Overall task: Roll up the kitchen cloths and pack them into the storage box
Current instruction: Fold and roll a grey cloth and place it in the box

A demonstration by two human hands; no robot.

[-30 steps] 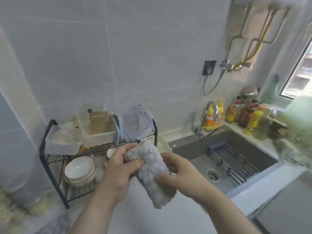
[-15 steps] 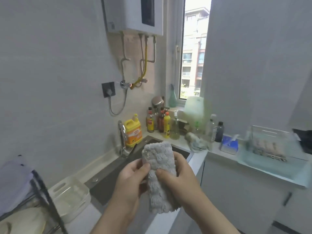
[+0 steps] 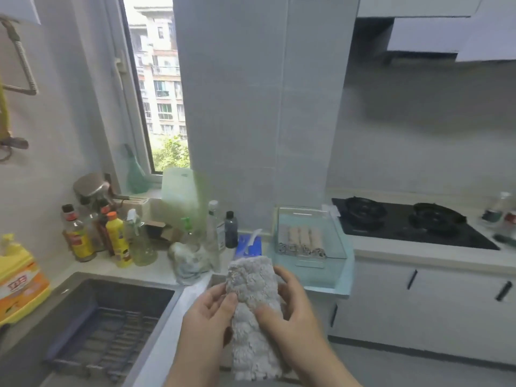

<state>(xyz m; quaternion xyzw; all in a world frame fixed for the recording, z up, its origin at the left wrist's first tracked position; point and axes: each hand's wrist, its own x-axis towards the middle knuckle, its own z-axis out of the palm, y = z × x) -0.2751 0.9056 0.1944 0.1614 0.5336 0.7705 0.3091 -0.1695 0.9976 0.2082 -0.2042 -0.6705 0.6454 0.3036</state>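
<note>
A fluffy grey kitchen cloth (image 3: 252,308), rolled lengthwise, is held upright in front of me by both hands. My left hand (image 3: 208,321) grips its left side with thumb on the front. My right hand (image 3: 291,311) wraps its right side. Behind, on the counter, stands a clear storage box (image 3: 333,238) with three rolled cloths (image 3: 303,241) lying side by side inside. Another crumpled cloth (image 3: 188,258) lies on the counter near the bottles.
A sink (image 3: 92,328) with a rack sits at the lower left. Bottles (image 3: 114,238) and a yellow detergent jug (image 3: 19,277) crowd the counter by the window. A blue tissue pack (image 3: 248,244) sits left of the box. A black gas hob (image 3: 413,222) lies to the right.
The view has swung right, from the dish rack past the sink to the storage box and hob. Both hands keep the rolled cloth, now more upright.
</note>
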